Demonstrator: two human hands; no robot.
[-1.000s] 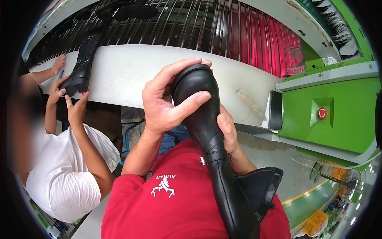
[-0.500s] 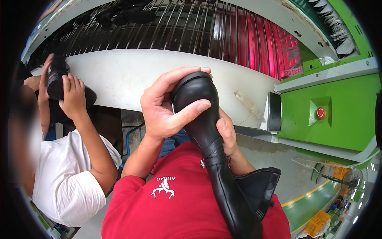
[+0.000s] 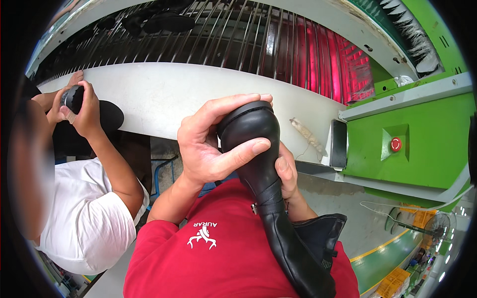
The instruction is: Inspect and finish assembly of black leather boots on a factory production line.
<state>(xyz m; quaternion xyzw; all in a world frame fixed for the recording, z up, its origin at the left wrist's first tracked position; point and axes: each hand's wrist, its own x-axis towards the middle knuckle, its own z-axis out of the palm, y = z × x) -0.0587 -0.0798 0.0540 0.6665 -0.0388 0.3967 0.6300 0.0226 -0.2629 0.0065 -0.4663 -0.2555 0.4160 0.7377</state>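
Observation:
A tall black leather boot (image 3: pixel 261 169) lies along my front, its rounded toe pointing away from me and its shaft running down toward my lap. A strap with a small metal buckle crosses its ankle, and the upper part of the shaft hangs open at the right. My left hand (image 3: pixel 213 144) wraps round the toe, fingers over the sole's edge and thumb on the upper. Along the boot's right side, my right hand (image 3: pixel 288 176) grips near the ankle; most of its fingers are hidden behind the boot.
Ahead runs a white ledge (image 3: pixel 164 89) beside a metal roller conveyor (image 3: pixel 238 39) carrying dark shoes, lit red at right. A green machine (image 3: pixel 427 144) with a red button (image 3: pixel 395 144) stands right. A pale roll (image 3: pixel 305 134) lies on the ledge. At left, a co-worker (image 3: pixel 89 213) handles black footwear.
The boot and both my hands sit slightly lower and farther right in view, with the same hold. The co-worker's hands have turned the black footwear and drawn closer together around it.

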